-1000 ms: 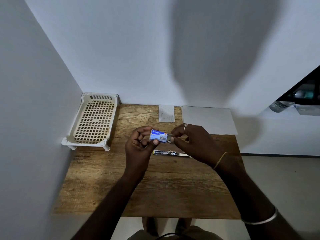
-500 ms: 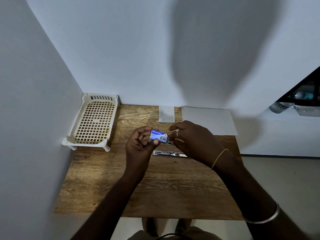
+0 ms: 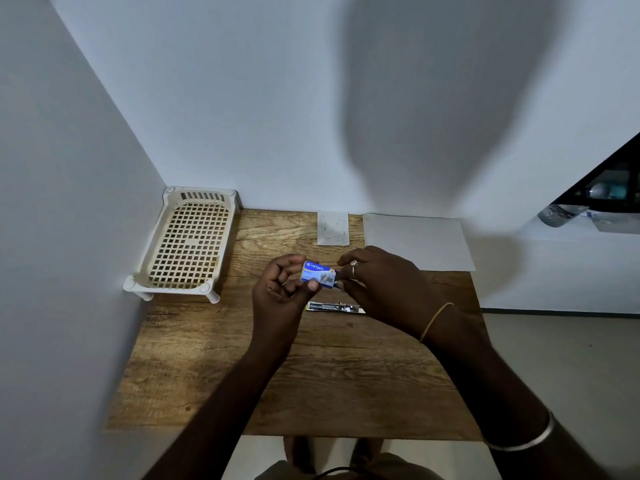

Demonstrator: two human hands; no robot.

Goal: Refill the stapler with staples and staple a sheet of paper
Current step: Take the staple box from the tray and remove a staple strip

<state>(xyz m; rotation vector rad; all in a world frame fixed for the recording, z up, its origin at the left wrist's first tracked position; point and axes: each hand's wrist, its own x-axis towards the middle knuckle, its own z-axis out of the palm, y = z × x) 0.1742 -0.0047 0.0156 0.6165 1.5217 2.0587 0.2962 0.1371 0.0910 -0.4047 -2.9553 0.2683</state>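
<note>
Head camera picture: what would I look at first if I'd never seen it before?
The blue staple box pops out first, held above the middle of the wooden table by the left hand, with the right hand pinching at its right end. Just below it the stapler lies opened flat, and a white lattice tray sits in the far left corner.

Blue staple box (image 3: 318,273), cream basket (image 3: 188,242)
</note>
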